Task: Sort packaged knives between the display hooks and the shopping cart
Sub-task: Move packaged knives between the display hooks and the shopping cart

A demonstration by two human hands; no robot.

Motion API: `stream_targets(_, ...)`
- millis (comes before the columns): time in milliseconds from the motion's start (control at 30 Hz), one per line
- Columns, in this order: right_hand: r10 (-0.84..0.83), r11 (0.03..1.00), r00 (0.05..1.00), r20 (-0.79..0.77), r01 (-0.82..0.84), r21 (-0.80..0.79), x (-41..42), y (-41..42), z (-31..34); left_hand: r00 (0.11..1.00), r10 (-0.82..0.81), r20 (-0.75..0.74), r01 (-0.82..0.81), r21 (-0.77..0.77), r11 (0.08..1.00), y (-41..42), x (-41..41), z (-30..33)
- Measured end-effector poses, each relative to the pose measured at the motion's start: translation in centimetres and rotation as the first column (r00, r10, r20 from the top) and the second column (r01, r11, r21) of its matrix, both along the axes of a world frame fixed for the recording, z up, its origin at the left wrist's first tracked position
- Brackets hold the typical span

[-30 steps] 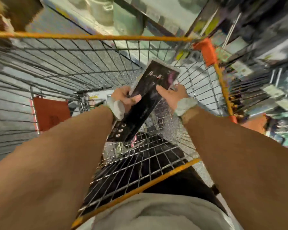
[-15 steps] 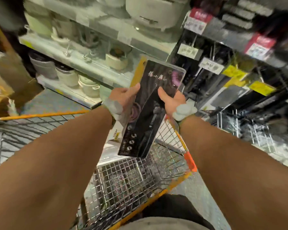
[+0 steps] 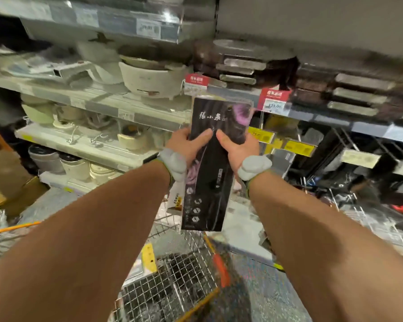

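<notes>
Both hands hold one packaged knife point(image 3: 215, 163) upright at frame centre, above the shopping cart point(image 3: 172, 282) at lower centre. Left hand point(image 3: 188, 145) grips the package's left edge, thumb laid across its front; right hand point(image 3: 239, 147) grips the right edge, thumb on the front too. Package is black with white characters and a purple patch near the top. Behind it: red price tags point(image 3: 275, 99) on the shelf edge, white pots point(image 3: 149, 77) upper left, display hooks point(image 3: 349, 145) at right, blurred.
</notes>
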State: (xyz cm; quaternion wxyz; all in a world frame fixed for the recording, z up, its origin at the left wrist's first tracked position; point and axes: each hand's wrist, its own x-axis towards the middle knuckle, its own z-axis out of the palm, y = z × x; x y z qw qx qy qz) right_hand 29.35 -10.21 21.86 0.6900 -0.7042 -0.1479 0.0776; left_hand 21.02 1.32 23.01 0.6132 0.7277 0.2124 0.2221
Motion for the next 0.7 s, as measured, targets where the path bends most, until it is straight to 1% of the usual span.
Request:
stream_targets(67, -0.023, 1.0, 1.0, -0.02, 0.023, 0.009, 2.6, -2.6, -0.9, 1.0, 0.015, 0.005, -0.015, -0.01, 1.0, -3.2, 3.0, -0.3)
stream_targets(100, -0.032, 0.999, 0.999, -0.025, 0.032, 0.009, 3.6, -3.9, -1.4, 1.0, 0.031, -0.004, -0.031, 0.019, 0.999, -4.5, 4.1, -0.7)
stream_targets(167, -0.031, 0.999, 0.998, -0.062, 0.031, 0.011, 6.0, -7.4, -2.3, 0.998, 0.043, -0.036, -0.038, 0.127, 0.991, -7.7, 6.9, -1.4)
stream_targets(200, -0.007, 0.999, 0.995, -0.103, 0.011, 0.036, 7.4, -9.3, -2.7, 0.998, 0.031, -0.048, -0.023, 0.155, 0.988, -9.2, 8.5, -2.0)
stream_targets(233, 0.018, 0.999, 0.989, -0.147, -0.01, 0.053, 7.2, -9.6, -3.3, 0.998, 0.025, -0.062, -0.012, 0.193, 0.981, -9.2, 8.5, -2.5)
stream_targets(300, 0.005, 0.999, 0.974, -0.226, 0.007, 0.052, 9.5, -12.5, -4.6, 0.995, -0.012, -0.101, 0.038, 0.26, 0.965, -11.6, 10.9, -4.0)
stream_targets(400, 0.002, 0.997, 0.967, -0.256, 0.018, 0.073, 12.9, -15.6, -6.6, 0.986, -0.004, -0.166, 0.047, 0.255, 0.966, -14.5, 13.6, -5.7)
stream_targets(433, -0.028, 0.998, 0.971, -0.237, 0.04, 0.045, 13.2, -15.8, -7.1, 0.982, 0.008, -0.189, 0.041, 0.254, 0.966, -14.6, 13.5, -6.1)
stream_targets(500, -0.068, 0.995, 0.976, -0.209, 0.052, -0.082, 15.1, -17.5, -7.2, 0.972, 0.011, -0.233, 0.038, 0.201, 0.979, -16.1, 15.1, -6.7)
stream_targets(533, -0.06, 0.986, 0.979, -0.193, 0.028, -0.162, 16.0, -18.2, -7.7, 0.967, 0.009, -0.256, 0.037, 0.173, 0.984, -16.7, 15.7, -6.9)
stream_targets(600, -0.017, 0.943, 0.988, -0.154, -0.035, -0.33, 16.8, -18.9, -8.3, 0.957, 0.014, -0.288, 0.038, 0.173, 0.984, -17.3, 15.8, -7.1)
stream_targets(633, -0.009, 0.938, 0.988, -0.153, -0.044, -0.343, 17.6, -19.3, -8.8, 0.953, 0.001, -0.303, 0.054, 0.171, 0.984, -17.6, 16.3, -7.5)
stream_targets(700, 0.006, 0.963, 0.978, -0.208, -0.062, -0.262, 18.2, -19.6, -10.0, 0.944, -0.018, -0.33, 0.082, 0.179, 0.98, -17.8, 16.7, -7.8)
